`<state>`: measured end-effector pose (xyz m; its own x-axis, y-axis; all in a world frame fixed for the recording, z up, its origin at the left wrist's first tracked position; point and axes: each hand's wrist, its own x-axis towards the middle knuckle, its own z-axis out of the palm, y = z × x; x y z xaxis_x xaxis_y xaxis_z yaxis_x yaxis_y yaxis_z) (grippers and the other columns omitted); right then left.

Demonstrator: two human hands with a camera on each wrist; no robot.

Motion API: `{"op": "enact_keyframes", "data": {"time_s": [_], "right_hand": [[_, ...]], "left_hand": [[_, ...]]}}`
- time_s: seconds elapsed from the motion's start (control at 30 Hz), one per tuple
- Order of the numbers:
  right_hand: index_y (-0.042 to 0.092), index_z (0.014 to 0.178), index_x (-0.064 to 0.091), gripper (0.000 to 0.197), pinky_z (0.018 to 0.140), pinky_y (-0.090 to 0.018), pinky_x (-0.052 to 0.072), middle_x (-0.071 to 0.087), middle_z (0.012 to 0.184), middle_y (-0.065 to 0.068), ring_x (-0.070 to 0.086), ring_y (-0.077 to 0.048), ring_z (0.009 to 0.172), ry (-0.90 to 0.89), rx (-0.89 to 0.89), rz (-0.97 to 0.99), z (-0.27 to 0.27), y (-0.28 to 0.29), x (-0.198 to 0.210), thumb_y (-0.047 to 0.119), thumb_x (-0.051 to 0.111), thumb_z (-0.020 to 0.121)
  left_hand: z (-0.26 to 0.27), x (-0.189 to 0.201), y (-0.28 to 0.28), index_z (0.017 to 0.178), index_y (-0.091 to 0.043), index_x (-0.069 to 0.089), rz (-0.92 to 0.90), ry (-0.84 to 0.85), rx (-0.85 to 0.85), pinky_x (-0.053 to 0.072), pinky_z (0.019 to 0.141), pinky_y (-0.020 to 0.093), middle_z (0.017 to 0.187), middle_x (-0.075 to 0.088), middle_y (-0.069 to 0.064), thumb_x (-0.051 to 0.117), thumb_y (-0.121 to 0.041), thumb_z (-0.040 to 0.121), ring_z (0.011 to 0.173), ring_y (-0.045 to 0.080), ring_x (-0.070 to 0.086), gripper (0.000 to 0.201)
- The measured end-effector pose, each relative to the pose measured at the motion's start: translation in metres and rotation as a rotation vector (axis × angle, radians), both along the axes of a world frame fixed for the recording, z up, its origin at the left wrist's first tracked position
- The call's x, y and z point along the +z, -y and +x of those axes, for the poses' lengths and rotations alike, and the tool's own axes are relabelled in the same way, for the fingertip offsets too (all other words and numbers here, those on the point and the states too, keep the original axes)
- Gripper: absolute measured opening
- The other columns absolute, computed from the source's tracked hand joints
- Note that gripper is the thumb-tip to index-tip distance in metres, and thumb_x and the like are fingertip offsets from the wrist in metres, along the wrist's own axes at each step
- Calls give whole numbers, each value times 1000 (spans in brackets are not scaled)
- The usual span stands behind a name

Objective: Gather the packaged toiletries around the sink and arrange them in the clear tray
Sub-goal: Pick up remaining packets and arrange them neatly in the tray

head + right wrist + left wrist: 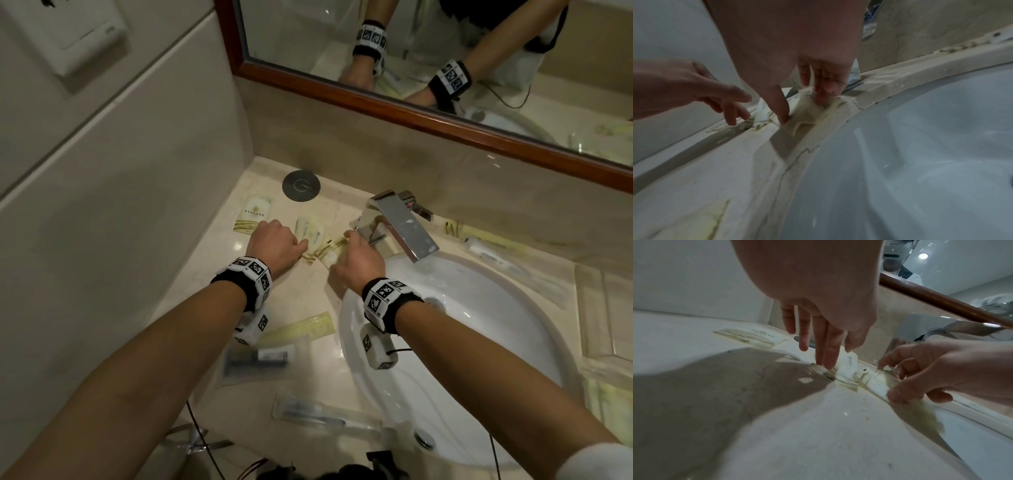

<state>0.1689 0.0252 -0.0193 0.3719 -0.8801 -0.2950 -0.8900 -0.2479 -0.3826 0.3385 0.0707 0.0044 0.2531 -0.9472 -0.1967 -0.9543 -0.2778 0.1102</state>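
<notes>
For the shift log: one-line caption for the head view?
Both hands reach for packets left of the faucet.

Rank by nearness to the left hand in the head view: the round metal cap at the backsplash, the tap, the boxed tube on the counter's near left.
From the left hand:
1. Round metal cap, behind it by the backsplash.
2. Tap, to its right, above the basin.
3. Boxed tube, nearer the person, under the forearm.

Both forearms bare; black wristband on each wrist w/ white panels carrying black square fiducial markers, left wristband (245, 279), right wristband (387, 296). White boxy cam module hangs under each band, also marker-tagged: left module (251, 329), right module (376, 349), thin black cable off the right one. White sleeve edge (596, 462) visible at right upper arm.
</notes>
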Motion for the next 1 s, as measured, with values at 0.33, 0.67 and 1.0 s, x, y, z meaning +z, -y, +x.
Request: {"op": "enact_keyframes", "data": {"time_s": [0.33, 0.67, 1.0], "right_hand": [[15, 125, 48, 50, 87, -37, 49, 60, 117, -6, 58, -29, 105, 9, -211, 211, -25, -12, 1, 33, 65, 81], [15, 114, 52, 41, 83, -39, 51, 63, 107, -6, 60, -28, 98, 81, -290, 257, -40, -24, 2, 31, 66, 79], [8, 95, 61, 20, 86, -41, 50, 66, 100, -10, 61, -28, 95, 374, -412, 305, -66, -34, 8, 22, 68, 82]], "left_hand": [[-9, -16, 17, 126, -7, 49, -14, -201, 159, 44, 89, 42, 125, 54, 14, 59, -46, 88, 118, 31, 48, 55], [-27, -22, 18, 126, -3, 41, 33, -280, 283, 42, 91, 42, 131, 47, 16, 67, -23, 83, 122, 34, 43, 55], [-52, -6, 8, 120, -14, 51, 36, -467, 259, 44, 73, 33, 109, 63, 14, 54, -11, 82, 96, 34, 59, 39]]}}
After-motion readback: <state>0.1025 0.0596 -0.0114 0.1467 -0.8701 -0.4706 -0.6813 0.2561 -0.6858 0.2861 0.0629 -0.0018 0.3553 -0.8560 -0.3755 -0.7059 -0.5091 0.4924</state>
